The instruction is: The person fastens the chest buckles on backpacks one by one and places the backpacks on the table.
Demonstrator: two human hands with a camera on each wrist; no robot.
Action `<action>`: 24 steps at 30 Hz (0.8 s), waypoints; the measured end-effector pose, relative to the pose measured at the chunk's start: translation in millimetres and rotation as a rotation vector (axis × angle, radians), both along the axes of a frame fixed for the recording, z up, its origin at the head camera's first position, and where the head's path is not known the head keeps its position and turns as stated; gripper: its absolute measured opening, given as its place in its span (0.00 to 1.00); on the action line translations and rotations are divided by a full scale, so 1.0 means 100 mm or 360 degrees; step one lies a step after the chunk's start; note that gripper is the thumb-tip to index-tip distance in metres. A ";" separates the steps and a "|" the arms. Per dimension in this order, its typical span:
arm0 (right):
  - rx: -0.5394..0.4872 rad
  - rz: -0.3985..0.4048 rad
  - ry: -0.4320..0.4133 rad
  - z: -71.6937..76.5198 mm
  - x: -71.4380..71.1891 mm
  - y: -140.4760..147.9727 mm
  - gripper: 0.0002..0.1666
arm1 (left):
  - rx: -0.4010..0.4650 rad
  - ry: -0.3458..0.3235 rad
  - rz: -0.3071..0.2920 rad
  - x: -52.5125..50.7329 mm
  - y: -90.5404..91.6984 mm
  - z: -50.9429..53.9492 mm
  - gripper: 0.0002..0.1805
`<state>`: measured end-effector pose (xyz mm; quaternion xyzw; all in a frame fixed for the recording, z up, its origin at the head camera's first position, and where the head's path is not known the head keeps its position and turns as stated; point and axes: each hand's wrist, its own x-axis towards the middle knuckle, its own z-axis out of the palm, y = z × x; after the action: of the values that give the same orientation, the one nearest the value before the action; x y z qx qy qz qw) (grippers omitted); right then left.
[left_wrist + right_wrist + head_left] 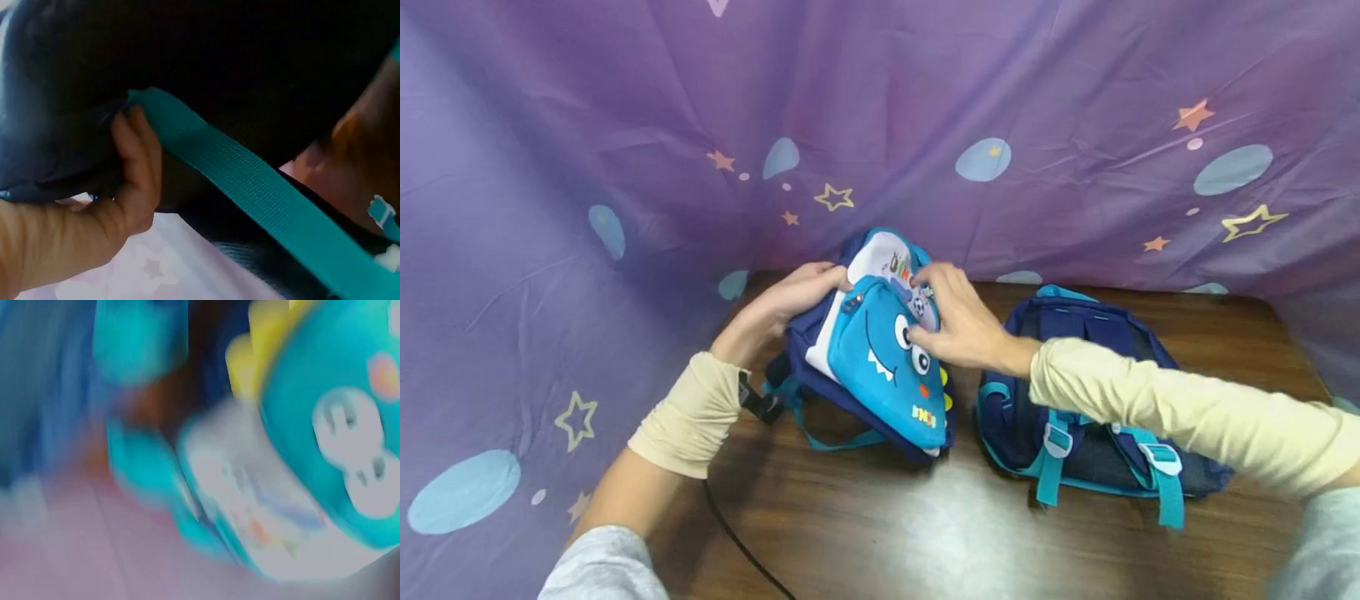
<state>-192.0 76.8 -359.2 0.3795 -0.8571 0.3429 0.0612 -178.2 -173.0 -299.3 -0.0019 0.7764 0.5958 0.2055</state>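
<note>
A blue backpack with a cartoon monster face (880,350) leans tilted on the brown table. The left hand (793,296) grips its upper left side, thumb towards the front; in the left wrist view that hand (128,187) has its fingers curled on dark fabric (62,137) beside a teal strap (237,169). Over the upper right of the front is the right hand (962,325), thumb and fingers spread apart; whether it touches the fabric cannot be told. The right wrist view is blurred and shows the monster face (300,425) but no hand.
A second dark blue backpack (1097,333) lies with its teal straps upward, to the right and partly under the right forearm. Behind the table (850,517) hangs a purple cloth (895,108) with stars. A black cable (737,542) runs across the table's front left.
</note>
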 end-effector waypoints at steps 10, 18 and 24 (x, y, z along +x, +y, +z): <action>-0.0271 0.0683 0.0821 0.80 -0.19 -0.66 0.44 | 0.0430 0.0266 0.0008 0.17 0.12 0.28 0.12; -0.0432 0.0677 0.0978 0.81 -0.19 -0.58 0.36 | 0.1228 0.0137 -0.0181 0.38 0.23 0.29 0.18; -0.0541 0.0688 0.1130 0.74 -0.06 -0.50 0.27 | 0.0901 0.0061 -0.0264 0.30 0.15 0.29 0.26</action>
<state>-198.1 26.5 -285.2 0.6285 -0.6156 0.3324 0.3399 -148.6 -158.1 -269.9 0.1301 0.5804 0.7699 0.2312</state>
